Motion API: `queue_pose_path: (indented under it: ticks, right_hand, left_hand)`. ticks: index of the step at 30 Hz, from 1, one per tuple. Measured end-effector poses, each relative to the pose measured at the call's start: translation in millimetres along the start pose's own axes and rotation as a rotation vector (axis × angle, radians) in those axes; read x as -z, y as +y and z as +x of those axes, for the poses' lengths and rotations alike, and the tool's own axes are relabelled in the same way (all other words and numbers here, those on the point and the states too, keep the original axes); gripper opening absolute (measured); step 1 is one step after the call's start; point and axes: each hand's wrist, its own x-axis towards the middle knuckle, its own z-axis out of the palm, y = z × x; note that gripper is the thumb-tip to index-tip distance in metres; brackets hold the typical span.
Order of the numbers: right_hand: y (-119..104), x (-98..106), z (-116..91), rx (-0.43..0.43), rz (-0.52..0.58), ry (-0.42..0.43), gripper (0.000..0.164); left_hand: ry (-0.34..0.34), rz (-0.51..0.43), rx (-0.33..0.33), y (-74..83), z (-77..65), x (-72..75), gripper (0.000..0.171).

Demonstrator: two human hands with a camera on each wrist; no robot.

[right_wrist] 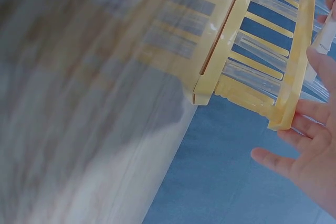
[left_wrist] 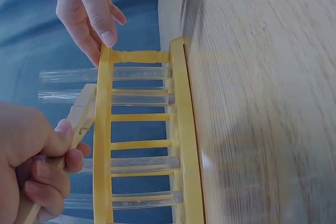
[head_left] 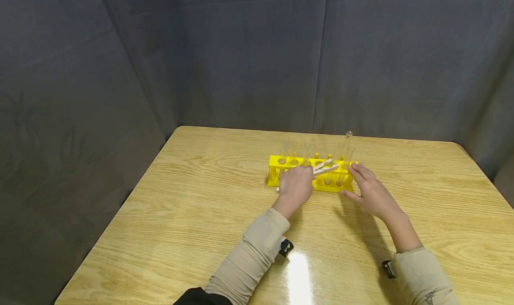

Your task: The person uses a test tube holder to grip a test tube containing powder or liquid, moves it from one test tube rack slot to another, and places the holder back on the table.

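A yellow test tube rack (head_left: 274, 162) stands on the table, with several clear glass test tubes (left_wrist: 144, 163) upright in its holes. My left hand (head_left: 296, 185) grips a wooden test tube holder (left_wrist: 80, 109) in front of the rack, fingers curled round its handle. The holder's jaws point right and overlap a tube near the rack's right end in the left wrist view; I cannot tell whether they clasp it. At that end, my right hand (head_left: 371, 192) has its fingers extended, fingertips right at the rack's top bar, thumb apart from them.
The rack stands toward the back of a wood-grain table (head_left: 180, 198). Grey cloth (head_left: 249, 64) hangs behind the table and along its left side. Drying pegs (head_left: 329, 156) stick up at the rack's rear. Small black devices (head_left: 286, 247) sit at both sleeve cuffs.
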Motion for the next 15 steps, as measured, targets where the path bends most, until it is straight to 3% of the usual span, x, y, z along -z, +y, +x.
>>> queue_pose_path:
  ticks: [15]
  right_hand:
    - [0.7, -0.2, -0.2, 0.004, -0.003, 0.009, 0.071]
  left_hand:
    - [0.014, -0.004, 0.014, 7.7, 2.4, -1.7, 0.017]
